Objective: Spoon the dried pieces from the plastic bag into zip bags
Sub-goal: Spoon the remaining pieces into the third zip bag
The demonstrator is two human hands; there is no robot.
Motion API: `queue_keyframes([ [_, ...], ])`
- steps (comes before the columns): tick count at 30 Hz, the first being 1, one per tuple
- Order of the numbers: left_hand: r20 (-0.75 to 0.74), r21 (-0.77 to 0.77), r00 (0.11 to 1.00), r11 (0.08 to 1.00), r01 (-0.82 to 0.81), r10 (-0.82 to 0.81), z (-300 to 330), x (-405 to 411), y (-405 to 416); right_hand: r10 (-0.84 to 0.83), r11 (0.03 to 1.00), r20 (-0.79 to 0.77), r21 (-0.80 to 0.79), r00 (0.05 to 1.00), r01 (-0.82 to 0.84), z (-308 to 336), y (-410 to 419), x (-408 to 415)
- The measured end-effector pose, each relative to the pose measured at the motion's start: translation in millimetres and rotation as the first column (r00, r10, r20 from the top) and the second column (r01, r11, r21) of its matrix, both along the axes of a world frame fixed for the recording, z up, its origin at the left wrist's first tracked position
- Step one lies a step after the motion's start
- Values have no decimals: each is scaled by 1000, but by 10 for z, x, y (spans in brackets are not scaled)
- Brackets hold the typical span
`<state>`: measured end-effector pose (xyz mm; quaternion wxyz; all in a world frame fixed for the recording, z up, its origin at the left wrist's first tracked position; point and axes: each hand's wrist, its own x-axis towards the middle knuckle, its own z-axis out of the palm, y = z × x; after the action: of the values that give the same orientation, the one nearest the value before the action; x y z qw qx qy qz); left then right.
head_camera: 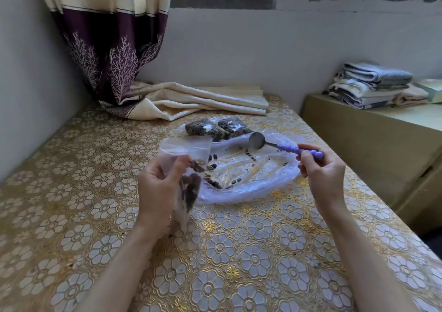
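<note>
My left hand [159, 187] holds a clear zip bag [189, 158] upright above the table, its mouth open at the top and dark dried pieces in its lower half. My right hand [321, 168] grips the purple handle of a metal spoon [257, 140], whose bowl hangs empty over the plastic bag [267, 180]. That plastic bag lies flat and spread out on the table, with scattered dried pieces [215, 182] left on it. Two filled zip bags [215, 127] lie just behind it.
The table [95, 216] wears a gold floral cover. A purple and cream curtain [112, 56] hangs at the back left, its cream end heaped on the table [203, 101]. Folded towels [373, 84] sit on a low cabinet [382, 144] to the right.
</note>
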<state>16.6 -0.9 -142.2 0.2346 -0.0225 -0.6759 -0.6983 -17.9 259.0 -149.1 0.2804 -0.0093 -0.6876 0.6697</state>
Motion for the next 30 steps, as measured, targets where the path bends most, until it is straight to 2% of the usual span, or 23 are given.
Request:
queue_keyframes([
  [4, -87, 51, 995, 998, -47, 51, 111, 22, -94, -27, 995, 68, 96, 997, 20, -111, 31, -85],
  [7, -94, 41, 994, 998, -49, 52, 109, 30, -137, -12, 987, 130, 161, 991, -10, -158, 31, -129],
  [12, -105, -13, 989, 994, -111, 109, 75, 38, -134, 54, 984, 171, 158, 984, -81, -177, -14, -127],
  [17, -40, -55, 995, 995, -88, 86, -18, 33, -158, 109, 977, 152, 165, 982, -134, -152, -127, -80],
  [21, -6, -131, 997, 989, -74, 74, -95, 5, -154, 78, 974, 142, 200, 987, -106, -145, -133, -44],
  [25, 24, -228, 1000, 974, -3, 8, -205, -28, -142, 69, 992, 157, 94, 985, -84, -130, -54, -20],
  [28, 40, -260, 999, 966, 2, 8, -251, -41, -121, 111, 994, 174, -21, 978, -109, -102, -28, -10],
  [30, 50, -273, 999, 962, 14, 0, -274, -47, -132, 124, 992, 178, -41, 976, -118, -86, -10, -4],
])
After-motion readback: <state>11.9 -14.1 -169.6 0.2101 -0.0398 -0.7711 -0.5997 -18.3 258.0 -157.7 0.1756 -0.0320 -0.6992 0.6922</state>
